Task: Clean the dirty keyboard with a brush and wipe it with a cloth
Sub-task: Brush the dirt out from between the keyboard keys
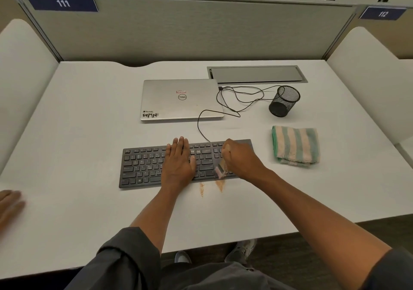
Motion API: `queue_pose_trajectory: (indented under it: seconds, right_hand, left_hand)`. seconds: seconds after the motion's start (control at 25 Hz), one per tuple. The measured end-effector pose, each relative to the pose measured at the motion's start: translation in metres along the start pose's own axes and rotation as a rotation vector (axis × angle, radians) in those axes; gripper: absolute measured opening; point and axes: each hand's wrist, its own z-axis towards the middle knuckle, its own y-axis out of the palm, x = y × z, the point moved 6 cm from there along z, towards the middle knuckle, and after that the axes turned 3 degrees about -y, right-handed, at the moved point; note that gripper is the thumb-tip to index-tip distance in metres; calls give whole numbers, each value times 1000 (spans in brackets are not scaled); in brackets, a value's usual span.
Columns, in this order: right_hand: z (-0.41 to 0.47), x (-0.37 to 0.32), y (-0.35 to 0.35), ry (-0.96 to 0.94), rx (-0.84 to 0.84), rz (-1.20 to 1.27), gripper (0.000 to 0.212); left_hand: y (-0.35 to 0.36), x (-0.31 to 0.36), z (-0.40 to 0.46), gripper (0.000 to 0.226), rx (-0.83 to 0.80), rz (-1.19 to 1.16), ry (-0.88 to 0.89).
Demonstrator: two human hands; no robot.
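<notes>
Desk (89,133): white, with grey partitions behind and at the sides.
Laptop (181,99): silver, lid down, behind the keyboard.
Keyboard (143,166): black, near the front middle of the desk, its cable (201,124) looping back past the laptop.
Cloth (295,146): striped green and pale, folded, right of the keyboard and apart from it.
Cup (283,100): black mesh, tipped over, behind the cloth.
Left hand (178,160): flat on the keys, fingers straight, pressing the middle of the keyboard.
Right hand (239,157): fingers curled round the brush over the keyboard's right part.
Brush (221,170): blurred, bristle end at the keyboard's front edge.
Crumbs (220,184): two orange-brown streaks on the desk just in front of the keyboard.
</notes>
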Motion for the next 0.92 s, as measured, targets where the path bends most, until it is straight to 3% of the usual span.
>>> queue_pose_trajectory:
  seconds: [0.92]
  right_hand:
    - [9,1,-8,-38,55,32,24]
  left_hand:
    - [1,-2,0,80,-10,-3,-2]
